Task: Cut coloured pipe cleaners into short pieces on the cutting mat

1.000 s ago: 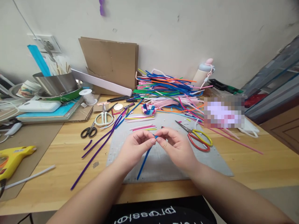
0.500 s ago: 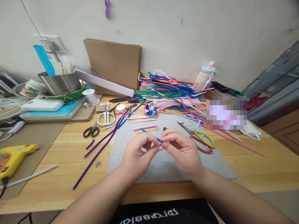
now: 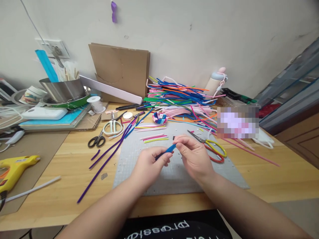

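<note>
Over the grey cutting mat [image 3: 147, 179], both hands hold a short blue pipe cleaner [image 3: 170, 148]. My left hand [image 3: 151, 162] is closed around its lower part, with thumb and finger pressed together. At the upper tip, my right hand [image 3: 194, 157] pinches it between thumb and fingers. Just beyond lie short pink and yellow pipe cleaner pieces [image 3: 155, 137] side by side on the mat. To the right of my right hand rest scissors [image 3: 211, 147] with red and yellow handles. A small multicoloured ring of pipe cleaners [image 3: 159, 118] sits at the mat's far edge.
A heap of coloured pipe cleaners [image 3: 179, 98] lies against the wall. Purple pipe cleaners [image 3: 102, 169], black scissors [image 3: 97, 141] and white-handled scissors [image 3: 112, 126] are on the left. Farther left stands a yellow glue gun [image 3: 15, 169]. A bottle [image 3: 216, 81] stands at the back right.
The blue pipe cleaner now slants up to the right between my hands; its free end no longer sticks out past my left fingers. My right fingers have moved to its upper tip.
</note>
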Available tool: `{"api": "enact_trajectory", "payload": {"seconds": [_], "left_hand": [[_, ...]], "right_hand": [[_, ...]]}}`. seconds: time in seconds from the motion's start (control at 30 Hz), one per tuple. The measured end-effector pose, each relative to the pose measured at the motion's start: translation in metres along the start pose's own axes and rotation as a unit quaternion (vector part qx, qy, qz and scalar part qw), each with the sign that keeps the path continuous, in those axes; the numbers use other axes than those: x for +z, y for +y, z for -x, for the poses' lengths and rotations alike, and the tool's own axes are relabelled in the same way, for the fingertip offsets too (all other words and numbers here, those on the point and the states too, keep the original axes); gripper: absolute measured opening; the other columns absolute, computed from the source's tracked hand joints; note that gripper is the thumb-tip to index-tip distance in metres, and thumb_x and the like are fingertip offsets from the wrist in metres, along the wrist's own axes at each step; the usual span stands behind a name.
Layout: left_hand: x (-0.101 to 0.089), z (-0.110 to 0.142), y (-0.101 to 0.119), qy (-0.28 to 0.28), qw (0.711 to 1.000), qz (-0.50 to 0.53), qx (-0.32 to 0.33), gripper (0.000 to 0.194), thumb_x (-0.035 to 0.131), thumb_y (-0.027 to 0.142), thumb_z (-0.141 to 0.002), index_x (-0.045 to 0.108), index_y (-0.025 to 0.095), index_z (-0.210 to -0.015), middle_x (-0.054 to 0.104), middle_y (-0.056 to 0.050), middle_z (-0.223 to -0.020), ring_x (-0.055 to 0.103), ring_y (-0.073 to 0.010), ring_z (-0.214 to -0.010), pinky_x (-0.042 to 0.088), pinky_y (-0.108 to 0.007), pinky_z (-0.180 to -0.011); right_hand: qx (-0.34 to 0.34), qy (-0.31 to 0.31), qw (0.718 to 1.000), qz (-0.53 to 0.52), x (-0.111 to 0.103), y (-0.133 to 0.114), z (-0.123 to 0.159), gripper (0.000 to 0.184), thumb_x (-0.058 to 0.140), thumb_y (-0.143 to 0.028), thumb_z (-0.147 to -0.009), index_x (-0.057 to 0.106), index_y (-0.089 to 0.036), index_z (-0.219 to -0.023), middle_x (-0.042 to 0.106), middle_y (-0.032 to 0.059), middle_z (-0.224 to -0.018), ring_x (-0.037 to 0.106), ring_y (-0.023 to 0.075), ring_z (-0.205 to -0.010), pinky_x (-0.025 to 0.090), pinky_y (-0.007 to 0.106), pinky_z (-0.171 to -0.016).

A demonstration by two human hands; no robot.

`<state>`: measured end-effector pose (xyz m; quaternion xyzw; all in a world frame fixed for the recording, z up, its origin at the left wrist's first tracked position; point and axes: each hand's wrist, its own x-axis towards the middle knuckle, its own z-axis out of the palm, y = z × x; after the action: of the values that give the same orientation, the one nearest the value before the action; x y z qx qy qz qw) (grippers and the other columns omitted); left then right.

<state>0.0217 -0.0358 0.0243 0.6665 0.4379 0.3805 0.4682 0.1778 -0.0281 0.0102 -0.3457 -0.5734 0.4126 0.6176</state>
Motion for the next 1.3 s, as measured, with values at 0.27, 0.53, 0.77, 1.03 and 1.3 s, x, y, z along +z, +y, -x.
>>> {"api": "enact_trajectory", "payload": {"seconds": [0.27, 0.53, 0.77, 1.03, 1.3], "left_hand": [[0.003, -0.004, -0.002, -0.081, 0.932, 0.296, -0.191, 0.027, 0.061, 0.039, -0.079, 0.063, 0.013, -0.082, 0.046, 0.005, -0.061, 0.030, -0.0028, -0.043, 0.019, -0.019, -0.042], [0.002, -0.003, -0.007, -0.130, 0.860, 0.411, -0.273, 0.026, 0.054, 0.037, -0.082, 0.058, 0.013, -0.092, 0.046, 0.005, -0.063, 0.031, -0.0016, -0.040, 0.012, -0.018, -0.038], [0.003, -0.005, -0.005, -0.092, 0.899, 0.364, -0.223, 0.013, 0.052, 0.029, -0.081, 0.042, 0.019, -0.081, 0.057, 0.002, -0.057, 0.034, -0.0040, -0.032, 0.012, -0.018, -0.033], [0.006, -0.005, -0.007, -0.100, 0.897, 0.369, -0.221, 0.017, 0.045, 0.031, -0.081, 0.040, 0.019, -0.072, 0.057, 0.001, -0.057, 0.036, -0.0039, -0.032, 0.016, -0.019, -0.032], [0.001, -0.004, -0.005, -0.117, 0.879, 0.397, -0.238, 0.012, 0.051, 0.023, -0.074, 0.040, 0.020, -0.077, 0.047, 0.006, -0.055, 0.025, -0.0019, -0.034, 0.009, -0.016, -0.035]], "right_hand": [[0.043, -0.052, 0.803, 0.592, -0.109, -0.001, -0.013, 0.026, 0.051, -0.026, -0.085, 0.066, -0.015, -0.103, 0.063, 0.0139, -0.112, 0.057, 0.0277, -0.104, 0.043, 0.041, -0.089], [0.117, -0.134, 0.689, 0.703, -0.170, 0.032, 0.010, 0.023, 0.048, -0.018, -0.079, 0.066, -0.013, -0.093, 0.067, 0.0143, -0.091, 0.061, 0.0272, -0.088, 0.045, 0.036, -0.078], [0.216, -0.026, 0.813, 0.540, -0.175, 0.008, 0.004, 0.032, 0.058, -0.024, -0.065, 0.061, -0.018, -0.096, 0.065, 0.0076, -0.079, 0.059, 0.0213, -0.064, 0.044, 0.031, -0.056], [0.326, 0.054, 0.944, 0.003, -0.151, -0.013, -0.008, 0.050, 0.035, -0.064, -0.086, 0.056, -0.020, -0.082, 0.056, 0.0073, -0.079, 0.054, 0.0180, -0.064, 0.039, 0.028, -0.048], [0.292, -0.125, 0.946, -0.065, -0.113, -0.028, -0.002, 0.070, 0.019, -0.084, -0.073, 0.051, -0.022, -0.077, 0.047, 0.0031, -0.066, 0.047, 0.0157, -0.050, 0.041, 0.029, -0.044]]}}
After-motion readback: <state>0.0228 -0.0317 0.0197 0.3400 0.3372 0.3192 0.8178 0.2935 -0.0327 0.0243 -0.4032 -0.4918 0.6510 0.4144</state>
